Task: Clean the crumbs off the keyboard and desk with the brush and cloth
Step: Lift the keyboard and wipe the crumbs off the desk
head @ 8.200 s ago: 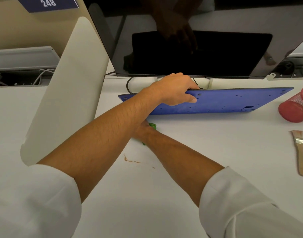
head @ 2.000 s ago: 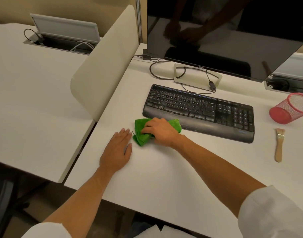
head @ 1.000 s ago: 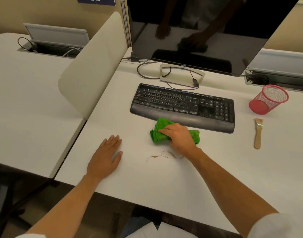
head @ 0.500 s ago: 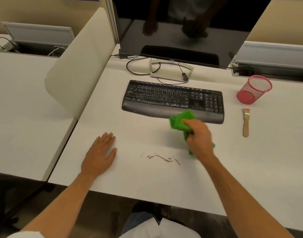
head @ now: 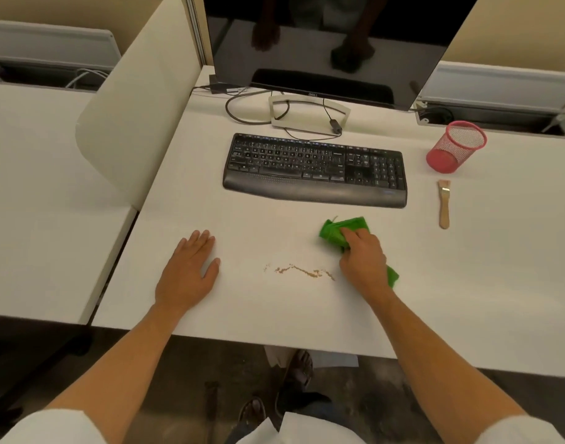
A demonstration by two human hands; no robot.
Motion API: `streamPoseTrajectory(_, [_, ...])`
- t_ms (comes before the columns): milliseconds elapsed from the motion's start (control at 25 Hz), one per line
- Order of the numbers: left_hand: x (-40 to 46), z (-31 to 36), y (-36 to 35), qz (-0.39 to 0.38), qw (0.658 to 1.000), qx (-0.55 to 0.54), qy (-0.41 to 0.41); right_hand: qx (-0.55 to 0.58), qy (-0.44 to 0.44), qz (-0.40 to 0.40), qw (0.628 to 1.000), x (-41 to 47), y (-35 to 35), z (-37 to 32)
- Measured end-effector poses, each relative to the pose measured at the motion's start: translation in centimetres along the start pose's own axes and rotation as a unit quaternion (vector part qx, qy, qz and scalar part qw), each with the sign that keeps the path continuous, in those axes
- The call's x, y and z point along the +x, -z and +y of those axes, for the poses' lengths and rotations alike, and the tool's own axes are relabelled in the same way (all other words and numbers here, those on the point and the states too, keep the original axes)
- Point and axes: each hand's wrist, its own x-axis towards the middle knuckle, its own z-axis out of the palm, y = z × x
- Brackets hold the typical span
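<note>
Two hands are at work on the bench (head: 467, 299), each doing a different job. The right hand (head: 362, 262) has its fingers curled around a bunched green cloth (head: 342, 232), pinning it down on the surface just right of a thin brown trail of crumbs (head: 302, 271); wadding the cloth this way likely gives a firm edge to push the crumbs along. The left hand (head: 188, 270) lies flat and spread, palm down, left of the trail and holding nothing, probably to steady the body during the wipe.

The crumbs sit between the two hands, nearer the right one, on the near part of the bench, so they seem gathered into one line for a last sweep toward the edge. Farther back the keyboard (head: 313, 169) lies keys up, clear of the crumb line, which leaves open room for wiping in front of it. The brush (head: 444, 203) lies untouched to the right of the keyboard, bristles pointing far, near a pink mesh cup (head: 455, 150). Beyond the keyboard stands the dark monitor (head: 338, 43) with its cables trailing on the bench.
</note>
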Motion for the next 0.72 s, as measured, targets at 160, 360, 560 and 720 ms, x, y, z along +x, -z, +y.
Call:
streamPoseTrajectory(160, [-0.2, 0.0, 0.0, -0.016, 1.0, 0.013, -0.013, 0.017, 0.071, -0.043, 0.996, -2.3, -2.1, -3.6])
streamPoseTrajectory(360, [-1.6, 0.3, 0.1, -0.025, 0.998, 0.02, -0.045, 0.016, 0.145, -0.075, 0.986, -4.7, -3.0, -5.8])
streamPoseTrajectory(560, [-2.0, 0.2, 0.0, -0.022, 0.998, 0.021, -0.059, 0.025, 0.214, -0.1, 0.971, -9.2, -4.0, -7.9])
streamPoseTrajectory(720, [-2.0, 0.1, 0.0, -0.014, 0.998, 0.009, -0.061, 0.016, 0.252, -0.127, 0.959, -12.7, -4.4, -9.1])
